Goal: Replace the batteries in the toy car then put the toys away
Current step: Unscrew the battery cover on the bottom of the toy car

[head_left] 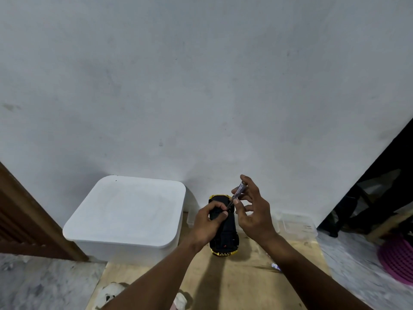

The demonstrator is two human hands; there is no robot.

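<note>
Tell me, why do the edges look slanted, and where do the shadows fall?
Head view: the wide-angle lens tilts the door frame inward; the white box lid is nearly washed out; a long shadow runs down the wooden board from the toy car; the plush toy at the bottom edge looks soft.

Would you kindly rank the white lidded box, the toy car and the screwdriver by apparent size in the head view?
1. white lidded box, clearly largest
2. toy car, partly covered
3. screwdriver, smallest

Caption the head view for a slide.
Left hand steadies the upturned toy car while the right hand holds a screwdriver to its underside.
</note>
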